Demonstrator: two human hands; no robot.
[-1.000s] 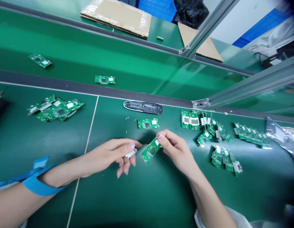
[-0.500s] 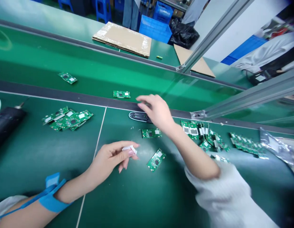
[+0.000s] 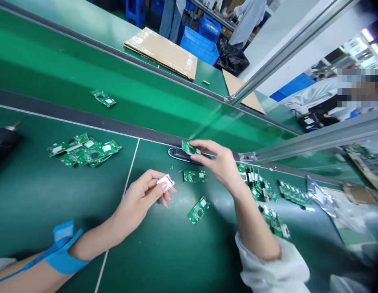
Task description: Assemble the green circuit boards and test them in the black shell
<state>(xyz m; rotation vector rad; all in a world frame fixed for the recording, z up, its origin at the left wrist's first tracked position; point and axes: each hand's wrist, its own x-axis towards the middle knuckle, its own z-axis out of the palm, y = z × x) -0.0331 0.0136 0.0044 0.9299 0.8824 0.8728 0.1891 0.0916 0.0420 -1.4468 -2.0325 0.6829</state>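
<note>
Mid-frame, the right hand (image 3: pixel 219 162) pinches a circuit board (image 3: pixel 188 147) by its right end, from here seemingly over a black shell (image 3: pixel 175 153); left of centre, the left hand (image 3: pixel 145 192) clasps a white piece (image 3: pixel 166 181).

Plastic casing (image 3: pixel 176 154), smooth glossy tabletop (image 3: pixel 164 260)

Tilted green board (image 3: pixel 188 147); white piece (image 3: pixel 164 181)

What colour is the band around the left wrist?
The wristband is blue, clearest in head view.
</note>
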